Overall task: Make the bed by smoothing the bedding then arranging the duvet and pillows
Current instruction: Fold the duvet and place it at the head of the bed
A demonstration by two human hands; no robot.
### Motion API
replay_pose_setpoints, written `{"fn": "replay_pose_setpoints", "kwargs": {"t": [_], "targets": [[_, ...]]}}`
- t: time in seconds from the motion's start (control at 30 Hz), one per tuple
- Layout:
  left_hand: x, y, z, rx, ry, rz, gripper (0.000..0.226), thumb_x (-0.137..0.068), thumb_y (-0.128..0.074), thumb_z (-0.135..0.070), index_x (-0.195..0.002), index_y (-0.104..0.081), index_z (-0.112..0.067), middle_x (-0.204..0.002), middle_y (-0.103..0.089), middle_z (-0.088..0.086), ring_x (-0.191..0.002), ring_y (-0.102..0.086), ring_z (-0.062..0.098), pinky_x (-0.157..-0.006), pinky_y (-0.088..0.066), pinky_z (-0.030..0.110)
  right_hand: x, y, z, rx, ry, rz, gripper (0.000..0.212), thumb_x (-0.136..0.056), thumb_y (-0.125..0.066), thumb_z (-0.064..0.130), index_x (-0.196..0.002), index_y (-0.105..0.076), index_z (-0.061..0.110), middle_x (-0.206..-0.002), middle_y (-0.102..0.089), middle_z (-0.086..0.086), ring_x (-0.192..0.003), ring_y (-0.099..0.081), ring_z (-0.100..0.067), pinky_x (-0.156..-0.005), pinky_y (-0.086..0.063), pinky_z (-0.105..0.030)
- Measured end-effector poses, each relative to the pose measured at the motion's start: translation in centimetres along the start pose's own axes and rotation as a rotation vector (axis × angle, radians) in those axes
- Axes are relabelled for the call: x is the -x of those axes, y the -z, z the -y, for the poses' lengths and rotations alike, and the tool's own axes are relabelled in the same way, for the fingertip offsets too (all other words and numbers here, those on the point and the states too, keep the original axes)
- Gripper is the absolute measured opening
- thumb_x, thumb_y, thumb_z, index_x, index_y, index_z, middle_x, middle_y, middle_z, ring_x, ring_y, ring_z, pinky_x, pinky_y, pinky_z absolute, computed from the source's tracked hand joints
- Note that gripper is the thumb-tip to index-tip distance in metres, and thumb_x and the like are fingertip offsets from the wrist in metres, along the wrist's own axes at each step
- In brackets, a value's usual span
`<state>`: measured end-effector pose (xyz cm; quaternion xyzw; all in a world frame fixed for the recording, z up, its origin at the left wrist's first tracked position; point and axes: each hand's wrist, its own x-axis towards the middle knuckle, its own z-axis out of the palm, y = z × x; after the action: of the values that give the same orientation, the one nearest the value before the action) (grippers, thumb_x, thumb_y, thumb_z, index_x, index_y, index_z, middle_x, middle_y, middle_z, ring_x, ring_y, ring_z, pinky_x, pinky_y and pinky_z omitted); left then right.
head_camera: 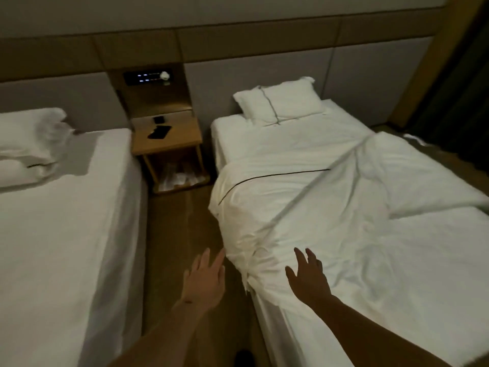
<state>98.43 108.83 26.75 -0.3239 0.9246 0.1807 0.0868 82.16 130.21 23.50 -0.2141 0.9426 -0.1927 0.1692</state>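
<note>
- Duvet point(312, 207) is your landmark: it lies crumpled and skewed across the right-hand bed point(423, 287), folded back on itself, with its near-left corner bunched and hanging over the bed's edge toward the aisle.
- Your left hand point(203, 282) hovers over the floor just left of that bunched corner, fingers spread apart and holding nothing; the fingertips point(221, 254) are close to the hanging fabric, possibly just brushing it, though I cannot tell for certain.
- Your right hand point(308, 279) sits just right of the same bunch, over the flat part of the cover, fingers splayed and empty; whether the palm rests on the cloth is unclear.
- So the corner wad lies between your two hands, slightly ahead of both sets of fingers, and nothing is gripped yet.
- Risk one: if you grab the wad as a lump and pull, I expect the folded-over far part of the duvet to drag with it and slide off toward the aisle, since much of the weight already hangs on that side.
- Risk two: pinching only the outer cover layer could shift the cover over the filling and deepen the twist.
- Risk three: a hard tug toward you could rumple the sheet point(264, 139) beyond the duvet's top edge and nudge the pillow point(280, 102) at the headboard end.
- Dim light hides the seams, so finding the true corner by sight looks hard.
</note>
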Motion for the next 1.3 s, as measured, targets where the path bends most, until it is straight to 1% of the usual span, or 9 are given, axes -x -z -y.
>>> {"fn": "replay_pose_setpoints", "kwargs": {"t": [0.17, 0.33, 0.43, 0.53, 0.63, 0.8, 1.0, 1.13, 1.3], "targets": [[-8.9, -0.1, -1.8, -0.106, -0.19, 0.088, 0.057, -0.1, -0.012, -0.059, -0.154, 0.003, -0.048, -0.166, -0.009, 0.006, -0.151, -0.013, 0.032, -0.12, -0.018, 0.052, -4.2, -1.4, -0.7, -0.056, -0.181, -0.034, 0.065, -0.099, -0.044, 0.046, -0.154, -0.02, 0.022, -0.161, -0.015, -0.011, -0.142, -0.025, -0.03, -0.104, -0.043, -0.044], [-15.7, 0.4, -3.8, -0.213, -0.402, 0.138, 0.076, -0.081, 0.009, -0.068, -0.154, 0.001, -0.048, -0.166, -0.011, 0.006, -0.15, -0.018, 0.031, -0.12, -0.022, 0.05, -7.6, -2.1, 0.3, -0.09, -0.287, -0.046, 0.065, -0.099, -0.043, 0.045, -0.155, -0.018, 0.023, -0.161, -0.014, -0.009, -0.144, -0.023, -0.03, -0.106, -0.041, -0.043], [-19.7, 0.2, -4.9, -0.277, -0.494, 0.192, 0.063, -0.094, -0.007, -0.064, -0.154, 0.001, -0.047, -0.166, -0.012, 0.006, -0.15, -0.019, 0.031, -0.12, -0.023, 0.051, -8.1, -2.2, 0.9, -0.19, -0.4, -0.078, 0.066, -0.099, -0.044, 0.046, -0.155, -0.018, 0.023, -0.162, -0.014, -0.009, -0.144, -0.022, -0.03, -0.108, -0.039, -0.044], [-23.2, -0.6, -7.8, -0.334, -0.645, 0.247, 0.063, -0.094, -0.006, -0.061, -0.155, 0.001, -0.046, -0.166, -0.012, 0.004, -0.15, -0.019, 0.028, -0.119, -0.022, 0.048, -8.7, -2.0, 1.3, -0.298, -0.516, -0.166, 0.067, -0.098, -0.046, 0.045, -0.155, -0.019, 0.022, -0.161, -0.017, -0.01, -0.143, -0.024, -0.03, -0.109, -0.037, -0.042], [-25.6, -1.9, -11.4, -0.337, -0.823, 0.29, 0.059, -0.101, -0.024, -0.053, -0.155, -0.001, -0.045, -0.165, -0.015, 0.006, -0.149, -0.022, 0.028, -0.117, -0.026, 0.045, -9.9, -1.2, 1.4, -0.379, -0.634, -0.294, 0.066, -0.098, -0.048, 0.044, -0.155, -0.021, 0.021, -0.16, -0.02, -0.009, -0.143, -0.025, -0.029, -0.109, -0.036, -0.041], [-27.4, -4.4, -15.7, -0.347, -1.064, 0.375, 0.069, -0.101, -0.038, -0.043, -0.156, 0.004, -0.042, -0.166, -0.014, 0.006, -0.15, -0.021, 0.027, -0.115, -0.031, 0.044, -10.4, -1.9, 0.0, -0.514, -0.863, -0.43, 0.066, -0.098, -0.051, 0.042, -0.154, -0.023, 0.021, -0.159, -0.022, -0.01, -0.143, -0.027, -0.028, -0.111, -0.032, -0.04], [-27.5, -9.1, -19.4, -0.423, -1.13, 0.485, 0.07, -0.101, -0.035, -0.046, -0.154, 0.01, -0.045, -0.166, -0.008, 0.004, -0.151, -0.015, 0.025, -0.117, -0.027, 0.044, -8.0, -5.0, -4.9, -0.637, -1.103, -0.421, 0.067, -0.098, -0.05, 0.041, -0.155, -0.02, 0.02, -0.158, -0.021, -0.011, -0.142, -0.027, -0.031, -0.111, -0.033, -0.042], [-27.6, -14.4, -23.2, -0.459, -1.066, 0.528, 0.069, -0.101, -0.033, -0.05, -0.152, 0.013, -0.046, -0.167, -0.002, 0.003, -0.152, -0.01, 0.028, -0.117, -0.025, 0.049, -8.1, -6.1, -11.3, -0.633, -1.12, -0.412, 0.066, -0.099, -0.049, 0.04, -0.155, -0.02, 0.02, -0.159, -0.021, -0.009, -0.142, -0.026, -0.029, -0.11, -0.031, -0.039], [-30.1, -24.3, -27.4, -0.665, -0.969, 0.438, 0.085, -0.093, -0.033, -0.069, -0.143, 0.032, -0.049, -0.165, 0.018, 0.006, -0.149, 0.009, 0.046, -0.109, -0.02, 0.075, -10.7, -7.2, -21.7, -0.489, -1.127, -0.53, 0.072, -0.094, -0.055, 0.047, -0.155, -0.019, 0.029, -0.163, -0.011, -0.004, -0.143, -0.02, -0.028, -0.105, -0.037, -0.051]]}}
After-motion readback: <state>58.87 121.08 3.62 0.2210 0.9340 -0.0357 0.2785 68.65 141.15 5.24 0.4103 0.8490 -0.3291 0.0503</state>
